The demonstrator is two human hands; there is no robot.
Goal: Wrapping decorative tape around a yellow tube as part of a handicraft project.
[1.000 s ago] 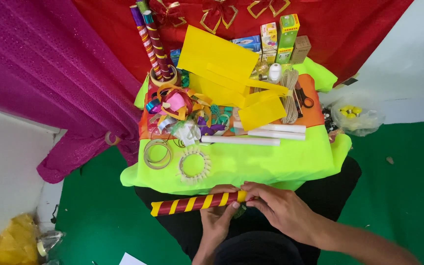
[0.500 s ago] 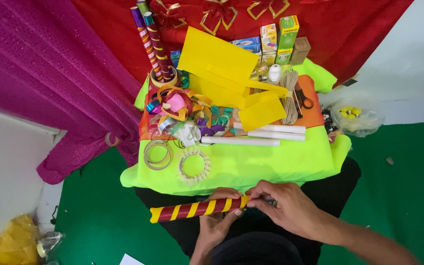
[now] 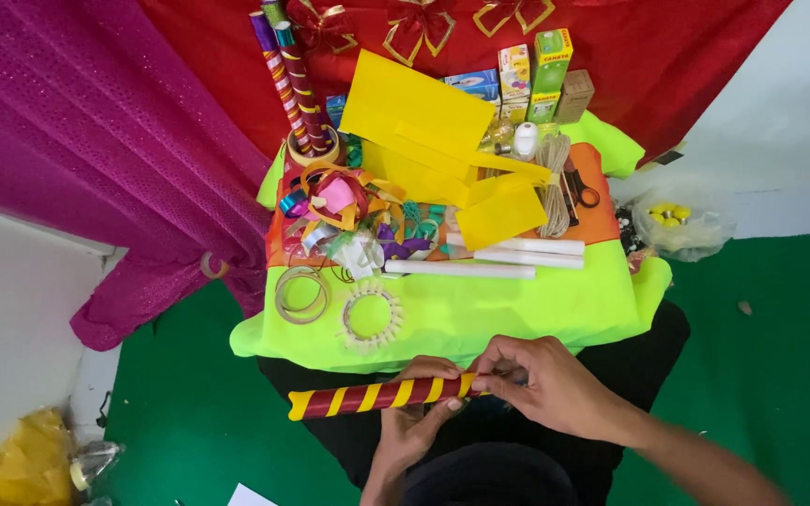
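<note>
A red-and-yellow striped stick [image 3: 382,395] lies across both hands, just below the near edge of the neon green cloth [image 3: 480,314] that covers the low table. The left hand [image 3: 414,422] comes up from beneath it, palm under the stick's right half, fingers curled up around the far side and the thumb pressed against the near side, so it grips the stick. The right hand [image 3: 541,384] sits at the stick's right end, fingers bunched and pinching that tip between thumb and fingertips; what exactly lies between the fingertips is too small to tell.

The stick's long axis runs nearly level from left to right, tilted slightly so the right end is higher. Its free, notched yellow end points left, away from both hands, well out past the left hand.

The left forearm rises almost straight up from the bottom edge, wrist bent back. The right forearm enters from the lower right corner and slants up and left, wrist nearly straight, back of the hand toward the camera.

Beyond the hands, on the cloth, lie a ring edged with pale pieces [image 3: 371,317], a tape roll [image 3: 301,295] and 3 white rods [image 3: 499,258]; all are apart from the hands.
</note>
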